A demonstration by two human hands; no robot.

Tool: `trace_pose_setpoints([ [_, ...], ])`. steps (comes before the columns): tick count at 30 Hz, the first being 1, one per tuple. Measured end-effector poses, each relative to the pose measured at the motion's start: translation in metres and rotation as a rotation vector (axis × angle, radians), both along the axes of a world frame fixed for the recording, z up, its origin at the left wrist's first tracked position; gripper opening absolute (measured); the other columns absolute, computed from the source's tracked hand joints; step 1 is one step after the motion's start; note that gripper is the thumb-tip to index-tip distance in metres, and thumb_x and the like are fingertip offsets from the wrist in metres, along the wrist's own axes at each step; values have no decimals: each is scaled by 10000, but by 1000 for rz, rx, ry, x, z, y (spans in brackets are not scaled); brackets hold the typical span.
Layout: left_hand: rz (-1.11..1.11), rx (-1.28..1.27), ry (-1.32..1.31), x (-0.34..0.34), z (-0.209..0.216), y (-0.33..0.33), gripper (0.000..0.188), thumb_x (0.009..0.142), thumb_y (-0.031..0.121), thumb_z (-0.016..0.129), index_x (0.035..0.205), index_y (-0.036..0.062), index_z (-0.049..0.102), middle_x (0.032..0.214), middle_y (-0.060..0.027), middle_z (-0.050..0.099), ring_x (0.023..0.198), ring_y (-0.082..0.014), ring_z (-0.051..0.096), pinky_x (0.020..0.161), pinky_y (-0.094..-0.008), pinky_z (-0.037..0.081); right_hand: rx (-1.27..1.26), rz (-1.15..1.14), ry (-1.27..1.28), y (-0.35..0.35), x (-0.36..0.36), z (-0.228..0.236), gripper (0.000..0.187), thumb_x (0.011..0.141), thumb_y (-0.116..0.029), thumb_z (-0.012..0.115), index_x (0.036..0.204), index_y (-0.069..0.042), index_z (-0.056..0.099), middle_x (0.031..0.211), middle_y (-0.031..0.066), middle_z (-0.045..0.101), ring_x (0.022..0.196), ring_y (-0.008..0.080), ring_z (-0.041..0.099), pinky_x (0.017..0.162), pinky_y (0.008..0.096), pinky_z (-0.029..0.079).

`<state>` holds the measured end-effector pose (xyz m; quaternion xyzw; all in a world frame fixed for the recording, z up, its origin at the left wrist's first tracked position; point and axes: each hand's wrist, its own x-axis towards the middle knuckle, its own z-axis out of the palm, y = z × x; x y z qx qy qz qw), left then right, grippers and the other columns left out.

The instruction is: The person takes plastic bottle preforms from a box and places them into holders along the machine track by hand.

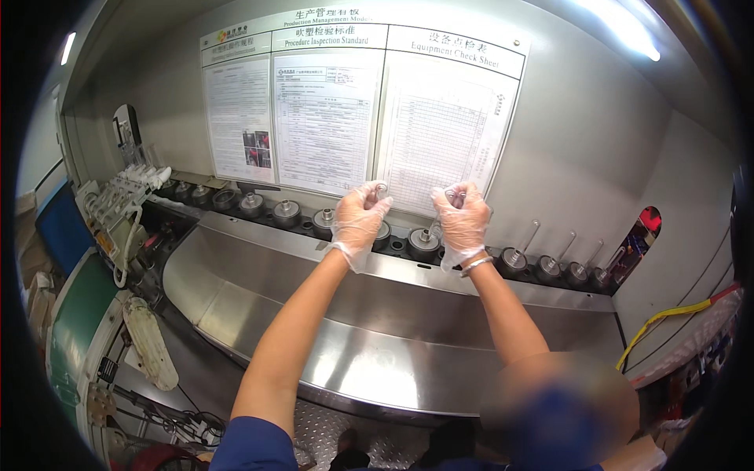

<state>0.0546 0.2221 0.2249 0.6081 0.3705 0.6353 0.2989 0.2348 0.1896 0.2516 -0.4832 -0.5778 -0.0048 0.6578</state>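
Both my hands are in thin clear gloves and raised over the row of round metal holders. My left hand (pixel 361 218) is closed, its fingertips pinching the rounded end of a clear tube (pixel 382 189). Level with it on the right, my right hand (pixel 463 221) is closed around clear tubes (pixel 453 195); their exact number is hard to see. Below my right hand is a dark round holder (pixel 424 243) with a bright metal centre. Further right, several clear tubes (pixel 565 247) stand upright on holders (pixel 547 269). Holders (pixel 287 212) to the left carry no tubes.
A long stainless steel trough (pixel 377 337) runs in front of the row. Behind hangs a board with printed sheets (pixel 330 118). On the left sit a machine arm with pale fittings (pixel 126 192) and a green panel (pixel 82 330). A yellow strap (pixel 660 318) is at the right.
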Motion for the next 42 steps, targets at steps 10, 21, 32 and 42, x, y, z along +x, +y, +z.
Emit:
trace_pose_setpoints([
  [10,250,80,291,-6,-5,-16,428,813,160,738,1191,17,596,883,-30,593,771,-109,546,699,-262,474,-173,-49,-121,17,-3,-14,343,755,-299,771,801,-46,544,662,85,572,579,212,579,562,349,468],
  [21,373,-236,280,-51,-196,-166,158,843,174,655,950,67,702,758,-86,616,648,-175,575,625,-314,482,200,229,-168,-4,-104,21,280,847,-250,722,749,-36,571,665,84,535,563,196,518,537,330,427],
  [32,329,-375,598,-62,-228,-186,215,867,268,584,878,83,694,855,-116,672,840,-316,634,769,-429,501,101,146,-340,98,-184,-23,340,826,-354,692,760,-51,552,702,160,579,650,361,566,604,452,443],
  [42,466,-181,394,-49,-222,-204,170,899,193,565,971,51,626,876,-129,620,851,-324,597,773,-408,485,-194,8,-677,81,-154,-11,468,892,-456,582,1151,-66,577,1065,197,636,1007,400,585,869,461,447],
])
